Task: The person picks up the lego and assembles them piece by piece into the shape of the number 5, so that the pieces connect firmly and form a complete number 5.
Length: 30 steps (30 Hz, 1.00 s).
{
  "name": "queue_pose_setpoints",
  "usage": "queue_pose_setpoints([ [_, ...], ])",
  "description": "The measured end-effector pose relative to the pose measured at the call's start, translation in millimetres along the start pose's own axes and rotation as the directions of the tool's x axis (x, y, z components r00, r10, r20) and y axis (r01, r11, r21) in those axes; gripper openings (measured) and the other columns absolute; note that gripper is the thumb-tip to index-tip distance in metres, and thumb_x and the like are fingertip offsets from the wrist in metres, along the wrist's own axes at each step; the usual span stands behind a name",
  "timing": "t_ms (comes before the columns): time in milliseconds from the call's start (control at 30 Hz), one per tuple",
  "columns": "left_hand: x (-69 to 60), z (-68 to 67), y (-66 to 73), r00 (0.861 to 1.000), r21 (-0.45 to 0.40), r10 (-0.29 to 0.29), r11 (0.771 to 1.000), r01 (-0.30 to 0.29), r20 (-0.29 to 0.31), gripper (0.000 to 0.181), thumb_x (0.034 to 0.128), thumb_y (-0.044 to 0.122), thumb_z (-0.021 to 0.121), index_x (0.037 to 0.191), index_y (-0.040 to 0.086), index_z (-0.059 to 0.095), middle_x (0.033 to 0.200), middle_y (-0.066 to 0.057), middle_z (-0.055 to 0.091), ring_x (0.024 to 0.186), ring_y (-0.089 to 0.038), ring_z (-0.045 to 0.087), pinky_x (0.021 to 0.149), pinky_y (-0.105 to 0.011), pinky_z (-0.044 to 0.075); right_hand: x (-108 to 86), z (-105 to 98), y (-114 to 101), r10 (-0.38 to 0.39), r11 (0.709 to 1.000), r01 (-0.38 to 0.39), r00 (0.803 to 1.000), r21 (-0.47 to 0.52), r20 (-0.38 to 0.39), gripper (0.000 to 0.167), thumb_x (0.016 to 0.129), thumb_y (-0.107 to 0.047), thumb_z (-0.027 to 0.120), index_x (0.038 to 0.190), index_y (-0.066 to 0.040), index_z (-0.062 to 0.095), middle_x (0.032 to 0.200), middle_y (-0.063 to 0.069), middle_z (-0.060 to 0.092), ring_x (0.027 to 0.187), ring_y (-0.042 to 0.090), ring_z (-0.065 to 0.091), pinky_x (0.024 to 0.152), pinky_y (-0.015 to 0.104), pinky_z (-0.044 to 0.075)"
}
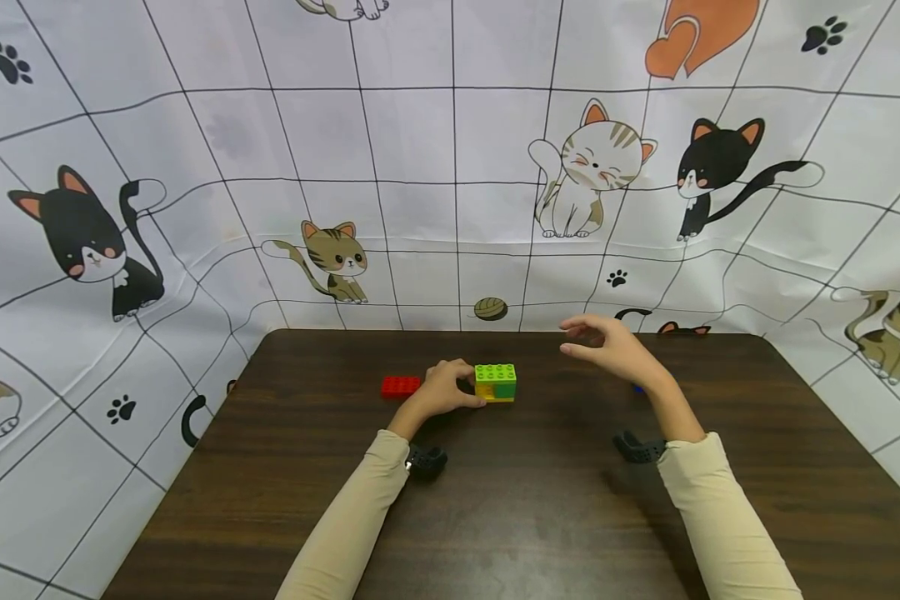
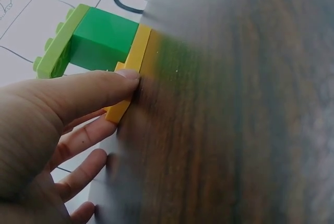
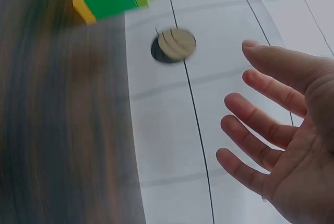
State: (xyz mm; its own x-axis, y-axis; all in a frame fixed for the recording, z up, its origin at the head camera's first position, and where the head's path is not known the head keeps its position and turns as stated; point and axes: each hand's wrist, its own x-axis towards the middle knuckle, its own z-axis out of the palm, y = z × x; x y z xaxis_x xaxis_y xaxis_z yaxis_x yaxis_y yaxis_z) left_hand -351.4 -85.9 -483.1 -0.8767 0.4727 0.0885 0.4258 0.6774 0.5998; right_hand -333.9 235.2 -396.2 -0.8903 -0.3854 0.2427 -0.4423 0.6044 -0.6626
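A small stack of toy building bricks point(image 1: 495, 382) stands on the table, with a lime-green studded brick point(image 2: 58, 46) on top, a darker green brick point(image 2: 104, 33) under it and a yellow brick point(image 2: 136, 51) at the bottom. My left hand point(image 1: 444, 389) pinches the yellow brick at its left end between thumb and a finger. Raised above the table to the right of the stack, my right hand point(image 1: 607, 348) is apart from everything, its fingers relaxed and spread. A red brick point(image 1: 401, 386) lies just left of my left hand.
Behind my right wrist, a bit of something blue point(image 1: 637, 388) shows, mostly hidden. The dark wooden table point(image 1: 525, 517) ends at the back against a white sheet point(image 1: 420, 125) printed with cats and grid lines. Each wrist wears a black band point(image 1: 637, 448).
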Motion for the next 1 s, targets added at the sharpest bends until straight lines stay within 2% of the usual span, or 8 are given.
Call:
queue_pose_setpoints([
  [167,1.8,-1.2,-2.6,1.000,-0.009,0.007,1.000,-0.007,0.004,0.035,0.0834,0.027,0.085,0.109,0.008,0.072,0.116,-0.008,0.070,0.115,-0.030,0.058,0.106,-0.058,0.036,-16.6,-26.4,14.0,0.026,0.998,-0.028,0.999,-0.055,-0.029,0.039,0.099,-0.027,0.068,0.133,-0.009,0.064,0.122,0.015,0.069,0.110,0.029,0.064,0.096,0.046,0.050],
  [267,2.4,-2.9,-3.8,1.000,-0.038,-0.004,0.999,0.004,0.013,0.039,0.0826,0.025,0.085,0.114,0.006,0.072,0.114,-0.009,0.071,0.115,-0.029,0.060,0.106,-0.057,0.035,-26.0,-40.0,24.0,0.041,0.996,-0.044,0.998,-0.077,-0.049,0.037,0.099,-0.027,0.068,0.131,-0.009,0.066,0.118,0.014,0.071,0.105,0.018,0.066,0.091,0.034,0.053],
  [400,2.9,-4.8,-5.1,1.000,-0.053,-0.011,0.999,0.012,0.026,0.041,0.0824,0.023,0.085,0.117,0.006,0.071,0.113,-0.009,0.072,0.115,-0.029,0.060,0.106,-0.057,0.035,-38.5,-55.9,38.2,0.093,0.993,-0.096,0.994,-0.069,-0.051,0.036,0.099,-0.029,0.068,0.129,-0.009,0.066,0.117,0.015,0.070,0.100,0.002,0.062,0.084,0.021,0.051],
  [500,3.4,-5.3,-5.5,0.999,-0.046,-0.010,0.999,0.011,0.030,0.041,0.0827,0.024,0.085,0.117,0.006,0.071,0.113,-0.009,0.071,0.115,-0.029,0.060,0.105,-0.057,0.035,-46.8,-65.3,49.8,0.128,0.989,-0.131,0.991,-0.065,-0.040,0.037,0.100,-0.028,0.067,0.130,-0.007,0.065,0.119,0.015,0.070,0.099,-0.005,0.059,0.081,0.018,0.050],
  [700,3.5,-5.5,-4.1,1.000,-0.035,-0.011,0.999,0.012,0.028,0.039,0.0830,0.024,0.084,0.115,0.006,0.072,0.112,-0.009,0.070,0.114,-0.029,0.060,0.106,-0.058,0.035,-58.3,-76.5,73.7,0.207,0.973,-0.209,0.978,-0.094,-0.031,0.041,0.100,-0.030,0.067,0.134,-0.008,0.064,0.122,0.016,0.069,0.097,-0.008,0.057,0.083,0.018,0.048],
  [833,3.6,-4.7,-3.3,1.000,-0.023,-0.004,1.000,0.004,0.021,0.037,0.0828,0.023,0.084,0.113,0.006,0.072,0.111,-0.009,0.069,0.112,-0.029,0.060,0.104,-0.057,0.036,-64.8,-78.2,88.5,0.266,0.963,-0.265,0.964,-0.037,0.009,0.049,0.100,-0.032,0.067,0.140,-0.005,0.058,0.130,0.021,0.065,0.099,-0.007,0.057,0.084,0.018,0.049],
  [1000,3.7,-3.1,-3.3,1.000,-0.006,0.001,1.000,-0.001,0.017,0.036,0.0822,0.024,0.084,0.111,0.006,0.072,0.110,-0.008,0.068,0.110,-0.028,0.059,0.102,-0.055,0.037,-71.7,-77.5,103.0,0.273,0.954,-0.280,0.959,0.108,0.072,0.053,0.100,-0.024,0.067,0.143,0.001,0.051,0.135,0.028,0.059,0.101,-0.005,0.061,0.086,0.021,0.054],
])
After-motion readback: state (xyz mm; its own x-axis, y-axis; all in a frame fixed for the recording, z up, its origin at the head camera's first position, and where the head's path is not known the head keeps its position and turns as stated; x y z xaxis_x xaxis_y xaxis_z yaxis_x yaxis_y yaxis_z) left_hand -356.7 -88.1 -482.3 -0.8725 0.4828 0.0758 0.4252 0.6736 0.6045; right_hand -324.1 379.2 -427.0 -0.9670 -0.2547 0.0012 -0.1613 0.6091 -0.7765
